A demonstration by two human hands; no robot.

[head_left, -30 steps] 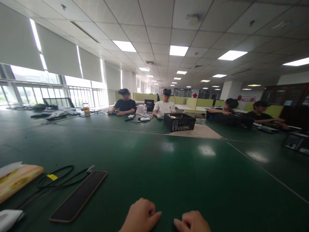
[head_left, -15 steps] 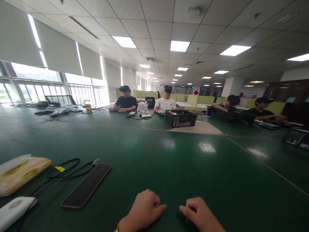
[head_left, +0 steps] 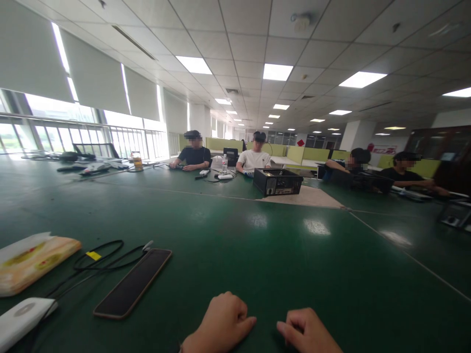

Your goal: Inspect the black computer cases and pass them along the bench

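My left hand [head_left: 225, 321] rests low on the green tabletop [head_left: 221, 255], its fingers curled under and the thumb pointing right. A short gap to the right, my right hand [head_left: 309, 333] is curled in much the same way, thumb pointing left. Both look closed, with nothing seen in them. Left of my left hand lies a dark phone [head_left: 134, 284], apart from it. A black cable [head_left: 119, 242] with a yellow tag [head_left: 93, 255] loops beside the phone, its pale plug at the phone's far end.
At left are a soft patterned packet [head_left: 44, 260] and a white device [head_left: 25, 318]. Across the table stand an open black computer case [head_left: 277, 182], a plastic bottle [head_left: 224, 164] and a jar [head_left: 137, 162]. Several people in headsets sit around the far side.
The view has shifted slightly, so my hands sit a little lower and further right in the picture. They keep the same curled shape. The phone and packet have not moved on the table.
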